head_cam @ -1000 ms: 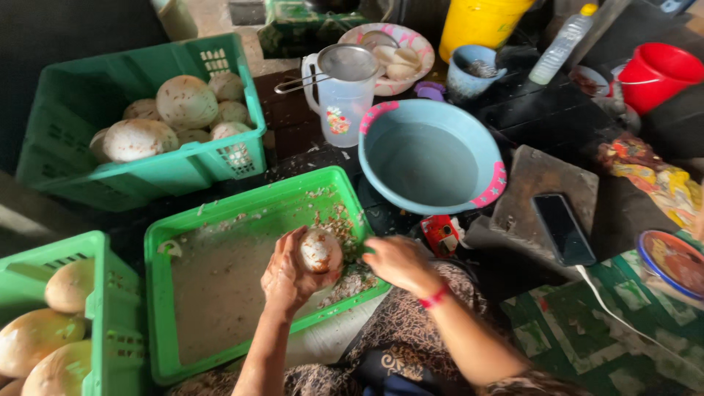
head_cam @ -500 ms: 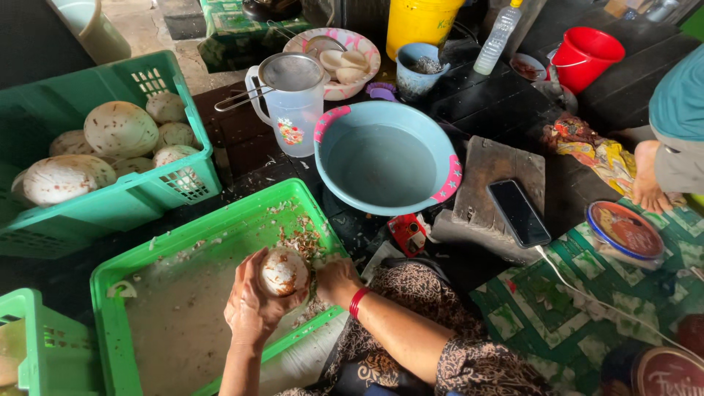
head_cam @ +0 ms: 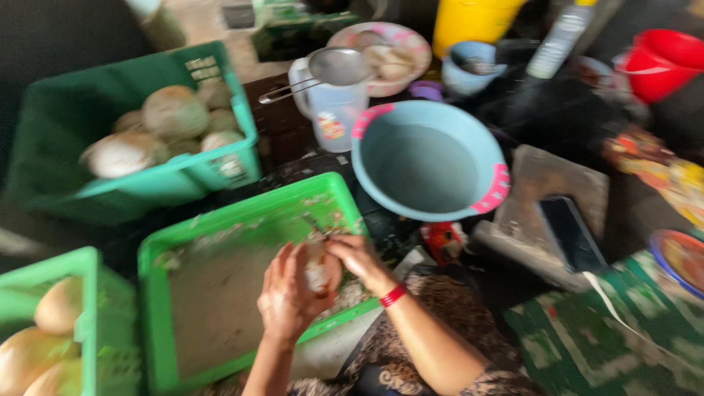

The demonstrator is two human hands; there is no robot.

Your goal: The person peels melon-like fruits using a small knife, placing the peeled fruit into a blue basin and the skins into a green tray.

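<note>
Head view looks down on a crowded work spot, somewhat blurred. Largest is the bright green crate [head_cam: 220, 293] at six o'clock, its floor strewn with pale scraps. At ten o'clock sits a darker green crate [head_cam: 110, 198] filled with round, husked coconuts [head_cam: 174, 111]; a third green crate [head_cam: 88, 323] at eight o'clock holds more pale coconuts [head_cam: 59, 304]. A light blue basin [head_cam: 429, 161] with pink handles stands at one o'clock, just beside the bright crate's far corner. Beyond it, at twelve o'clock, a clear jug [head_cam: 334, 110] carries a metal strainer [head_cam: 337, 66] on its rim. A red bucket [head_cam: 660, 62] sits at two o'clock, a dark phone [head_cam: 572, 233] on a grey slab at three o'clock.

Over the bright crate's near edge, the left hand [head_cam: 290, 297] cups a small whitish peeled piece [head_cam: 319, 268], fingers wrapped around it from the side. The right hand [head_cam: 357, 258], a red band at its wrist, is closed on the piece's top, fingers pinched together; whether it also grips a tool I cannot tell.
</note>
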